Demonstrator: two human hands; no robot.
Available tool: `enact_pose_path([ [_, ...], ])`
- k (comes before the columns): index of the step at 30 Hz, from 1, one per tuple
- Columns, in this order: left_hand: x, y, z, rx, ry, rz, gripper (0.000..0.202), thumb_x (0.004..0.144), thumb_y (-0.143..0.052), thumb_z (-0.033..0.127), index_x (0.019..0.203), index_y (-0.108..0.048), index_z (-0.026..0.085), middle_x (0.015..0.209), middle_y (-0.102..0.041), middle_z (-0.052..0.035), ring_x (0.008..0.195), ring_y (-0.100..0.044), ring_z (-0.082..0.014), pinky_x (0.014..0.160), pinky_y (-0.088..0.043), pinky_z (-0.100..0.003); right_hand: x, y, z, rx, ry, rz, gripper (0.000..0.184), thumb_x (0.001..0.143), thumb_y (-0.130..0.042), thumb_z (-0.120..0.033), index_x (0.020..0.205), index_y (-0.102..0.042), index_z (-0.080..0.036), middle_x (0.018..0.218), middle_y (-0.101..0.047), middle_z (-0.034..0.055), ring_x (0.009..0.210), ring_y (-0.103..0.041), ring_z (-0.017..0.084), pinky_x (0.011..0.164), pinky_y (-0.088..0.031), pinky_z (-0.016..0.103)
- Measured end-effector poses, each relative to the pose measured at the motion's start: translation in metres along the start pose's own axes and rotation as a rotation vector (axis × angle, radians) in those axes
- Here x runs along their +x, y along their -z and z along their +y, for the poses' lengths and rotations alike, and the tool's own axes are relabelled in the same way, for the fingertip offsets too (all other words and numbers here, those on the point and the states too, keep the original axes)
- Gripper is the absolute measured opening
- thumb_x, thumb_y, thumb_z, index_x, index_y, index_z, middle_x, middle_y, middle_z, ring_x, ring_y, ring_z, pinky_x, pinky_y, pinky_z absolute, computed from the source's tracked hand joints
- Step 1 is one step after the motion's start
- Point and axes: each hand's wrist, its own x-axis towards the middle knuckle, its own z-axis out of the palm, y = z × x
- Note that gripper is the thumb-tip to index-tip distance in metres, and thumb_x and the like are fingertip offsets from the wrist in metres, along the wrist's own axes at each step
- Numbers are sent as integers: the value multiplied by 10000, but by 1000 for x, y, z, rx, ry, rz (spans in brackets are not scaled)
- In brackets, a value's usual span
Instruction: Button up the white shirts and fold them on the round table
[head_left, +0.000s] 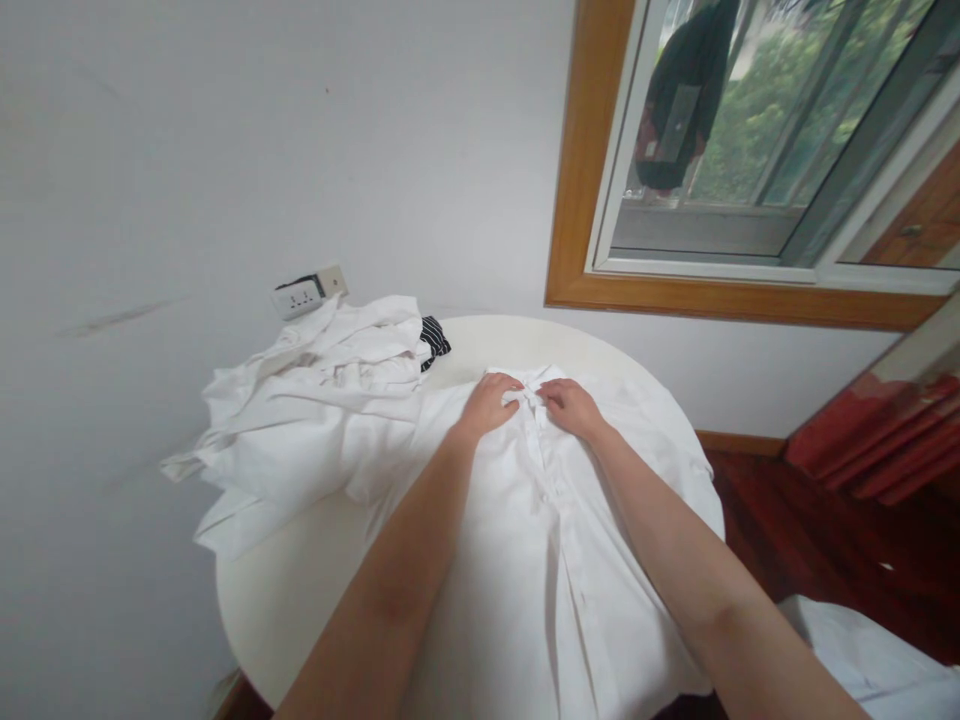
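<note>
A white button-up shirt (495,560) lies spread over a round white table (300,580), its collar end away from me and its front placket running towards me. At the collar, my left hand (491,402) has its fingers closed on the fabric from the left side. My right hand (570,406) pinches the collar edge from the right, a short gap from the left. Whether a button is between the fingertips is too small to make out. Below the hands, the placket hangs partly apart in folds.
A heap of white clothes (300,410) covers the table's left side, with a black striped cloth (434,340) behind it. A wall socket (298,298) sits above the heap. A wood-framed window (570,200) and a red curtain (885,430) are on the right. White fabric (862,650) shows at lower right.
</note>
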Motion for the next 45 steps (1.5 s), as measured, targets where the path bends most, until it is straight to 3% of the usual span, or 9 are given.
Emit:
enact_pose_path([
  [6, 0, -9, -4, 53, 69, 16, 259, 774, -564, 211, 1032, -571, 185, 1040, -620, -71, 1024, -557, -216, 958, -432, -362, 3, -11, -6, 25, -52, -97, 388, 891, -501, -416, 1172, -629, -181, 1274, -591, 85, 1198, -515, 196, 1033, -360, 313],
  [11, 4, -13, -7, 104, 75, 10, 149, 859, -491, 219, 980, -573, 188, 1023, -631, -70, 1007, -559, -203, 940, -426, -338, 0, -9, -6, -9, -44, -105, 402, 886, -525, -405, 1210, -602, -180, 1302, -570, 90, 1245, -480, 193, 1056, -340, 310],
  [19, 10, -11, 4, 98, 366, 132, 186, 922, -417, 299, 964, -569, 201, 876, -655, -50, 824, -601, -173, 751, -432, -278, 1, -4, -15, -53, -32, -151, 391, 915, -463, -409, 1237, -602, -238, 1320, -560, 69, 1271, -454, 191, 1069, -322, 323],
  [24, 10, -8, 10, 30, 308, 42, 372, 951, -328, 399, 903, -640, 202, 858, -692, -50, 830, -615, -161, 746, -430, -250, 2, -9, -14, -90, -65, -214, 412, 940, -391, -437, 1290, -557, -295, 1411, -467, 49, 1325, -380, 212, 1091, -286, 392],
  [28, 8, -6, 12, 63, 324, -16, 409, 947, -326, 427, 904, -669, 208, 877, -708, -56, 876, -628, -176, 769, -443, -260, 5, -11, -7, 48, -116, -202, 390, 951, -365, -413, 1247, -591, -300, 1402, -479, 23, 1338, -363, 219, 1095, -267, 422],
  [34, 1, -13, 5, 269, 216, 12, 287, 893, -467, 314, 1098, -630, 198, 1135, -655, -84, 1130, -539, -209, 1008, -380, -336, 8, -10, 3, 332, -290, 1, 401, 941, -341, -341, 1094, -687, -209, 1104, -693, 33, 1049, -611, 179, 921, -438, 295],
  [37, -2, -20, 1, 322, 203, -37, 361, 911, -410, 298, 1214, -576, 191, 1315, -552, -100, 1255, -454, -213, 1080, -321, -376, 9, -12, 1, 239, -259, -39, 351, 915, -408, -324, 1089, -692, -212, 1141, -679, 34, 1080, -599, 189, 924, -430, 282],
  [41, 0, -23, -2, 338, 306, -182, 459, 935, -310, 388, 1354, -450, 262, 1478, -370, -73, 1376, -299, -243, 1113, -229, -509, 12, -12, -5, 135, -150, -105, 313, 906, -444, -260, 1115, -673, -221, 1261, -611, 35, 1200, -517, 167, 1013, -357, 273],
  [45, 5, -18, -4, 330, 353, -255, 490, 931, -285, 429, 1383, -412, 287, 1506, -313, -70, 1400, -244, -257, 1105, -166, -579, 12, 4, -10, 155, -190, -36, 302, 923, -421, -246, 1047, -692, -196, 1150, -670, 54, 1112, -573, 168, 960, -402, 283],
])
